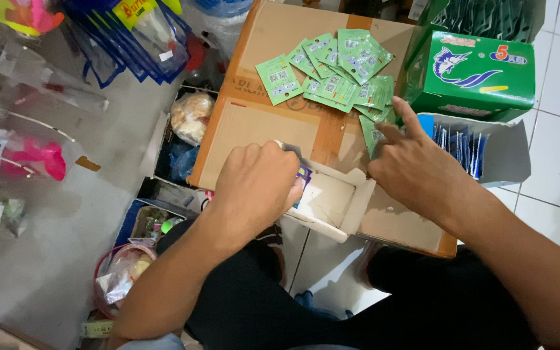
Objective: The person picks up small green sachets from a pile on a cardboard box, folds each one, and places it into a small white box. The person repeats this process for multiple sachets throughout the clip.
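Centrally, the left hand (pixel 257 185) grips a small purple-edged sachet (pixel 303 176) over the brown cardboard box (pixel 260 129); at three o'clock, the open right hand (pixel 413 165) fingers the flat green paper sachets (pixel 338 74).

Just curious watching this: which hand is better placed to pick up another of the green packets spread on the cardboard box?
Probably the right hand: its fingers already touch the green packets at the pile's near edge. The left hand is closed around a small item over the open white box, away from the pile.

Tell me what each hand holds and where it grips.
Left hand clasps a small packet, mostly hidden. Right hand holds nothing; fingertips press green sachets on the cardboard box.
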